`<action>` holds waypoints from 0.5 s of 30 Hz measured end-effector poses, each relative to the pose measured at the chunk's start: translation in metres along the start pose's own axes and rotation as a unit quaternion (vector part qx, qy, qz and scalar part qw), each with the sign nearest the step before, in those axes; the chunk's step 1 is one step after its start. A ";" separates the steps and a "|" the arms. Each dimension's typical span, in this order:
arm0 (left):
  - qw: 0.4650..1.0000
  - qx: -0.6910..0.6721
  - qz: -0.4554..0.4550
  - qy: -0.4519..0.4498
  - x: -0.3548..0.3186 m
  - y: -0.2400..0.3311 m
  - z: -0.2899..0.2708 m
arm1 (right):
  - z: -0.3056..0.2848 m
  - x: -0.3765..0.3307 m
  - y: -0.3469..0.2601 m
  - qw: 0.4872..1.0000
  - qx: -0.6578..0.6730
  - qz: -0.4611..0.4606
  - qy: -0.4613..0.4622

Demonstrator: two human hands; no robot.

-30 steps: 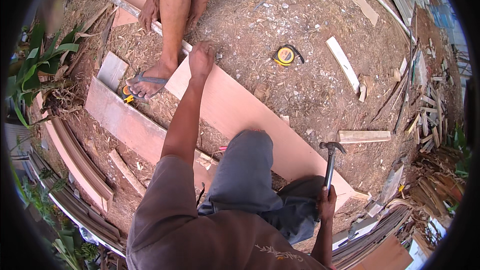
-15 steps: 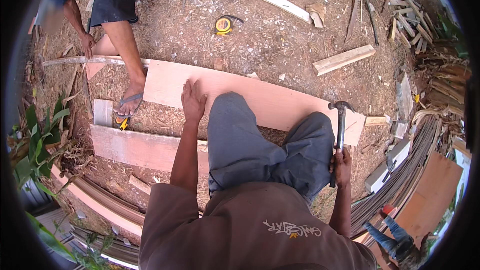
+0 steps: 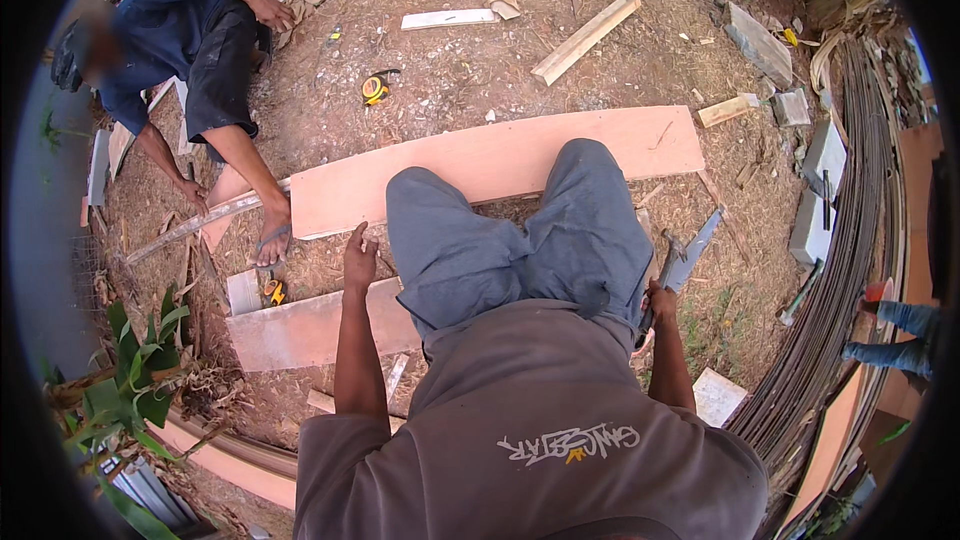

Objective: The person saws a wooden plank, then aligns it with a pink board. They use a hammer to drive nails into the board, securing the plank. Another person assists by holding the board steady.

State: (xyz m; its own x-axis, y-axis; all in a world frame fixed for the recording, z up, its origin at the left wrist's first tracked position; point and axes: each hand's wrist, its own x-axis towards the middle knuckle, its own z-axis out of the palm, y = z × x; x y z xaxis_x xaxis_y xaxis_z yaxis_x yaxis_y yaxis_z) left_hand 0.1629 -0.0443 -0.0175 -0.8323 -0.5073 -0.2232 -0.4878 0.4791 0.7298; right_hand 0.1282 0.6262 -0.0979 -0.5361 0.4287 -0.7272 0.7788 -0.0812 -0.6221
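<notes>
A long pinkish plywood board (image 3: 480, 155) lies across the ground in front of my knees. My left hand (image 3: 360, 262) is raised near the board's near left edge, empty, fingers loosely apart. Beside my right thigh, my right hand (image 3: 660, 305) is closed round a hammer (image 3: 672, 240), its head pointing away from me. A handsaw (image 3: 692, 252) with a grey blade shows right beside the hammer; whether my hand also touches it I cannot tell. A second plywood strip (image 3: 310, 330) lies near my left forearm.
At the left another person (image 3: 165, 65) sits, one foot beside the board's end. One tape measure (image 3: 375, 90) lies beyond the board, another (image 3: 274, 292) near that foot. Wooden offcuts (image 3: 588, 38) are scattered ahead. Pale blocks (image 3: 815, 225) and stacked thin strips (image 3: 790, 340) line the right.
My left hand has come off the board and drawn back. My right hand has lowered the hammer beside my thigh, and the handsaw has come into sight. The view has turned.
</notes>
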 end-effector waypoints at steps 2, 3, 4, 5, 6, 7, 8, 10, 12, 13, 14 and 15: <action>0.996 -0.044 -0.079 0.010 -0.005 0.024 -0.022 | -0.014 0.027 0.042 0.999 -0.016 -0.027 -0.031; 0.997 -0.049 -0.042 0.048 -0.005 0.040 -0.027 | -0.017 0.040 0.066 0.997 0.009 -0.066 -0.039; 0.997 -0.037 -0.009 0.066 -0.003 0.057 -0.036 | -0.022 0.051 0.089 0.990 0.053 -0.119 -0.061; 0.995 -0.053 0.031 0.075 0.001 0.075 -0.037 | -0.025 0.064 0.106 0.976 0.156 -0.097 -0.118; 0.993 -0.083 0.055 0.070 0.011 0.094 -0.039 | -0.027 0.079 0.116 0.980 0.116 -0.142 -0.080; 0.994 -0.093 0.039 0.044 0.017 0.113 -0.045 | -0.029 0.090 0.121 0.985 0.100 -0.140 -0.018; 0.993 -0.095 0.063 0.039 0.023 0.132 -0.048 | -0.030 0.099 0.118 0.980 0.076 -0.180 -0.027; 0.991 -0.074 0.105 0.046 0.035 0.171 -0.053 | -0.034 0.106 0.089 0.984 -0.024 -0.177 0.016; 0.981 -0.123 0.148 0.036 0.042 0.207 -0.049 | -0.032 0.099 0.037 0.974 -0.119 -0.188 0.046; 0.974 -0.152 0.167 0.028 0.045 0.223 -0.044 | -0.027 0.092 0.008 0.965 -0.160 -0.200 0.056; 0.972 -0.151 0.177 0.000 0.047 0.236 -0.038 | -0.021 0.085 -0.019 0.955 -0.196 -0.216 0.061; 0.966 -0.155 0.205 -0.029 0.050 0.248 -0.032 | -0.011 0.078 -0.044 0.944 -0.227 -0.231 0.061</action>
State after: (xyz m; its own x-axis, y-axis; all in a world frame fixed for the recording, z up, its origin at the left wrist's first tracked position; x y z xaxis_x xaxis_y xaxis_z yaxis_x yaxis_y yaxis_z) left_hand 0.0089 0.0268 0.1730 -0.9564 -0.2756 0.0964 -0.0194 0.3893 0.9209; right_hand 0.0556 0.6734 -0.1236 -0.8333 0.4261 -0.3521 0.5444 0.5219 -0.6567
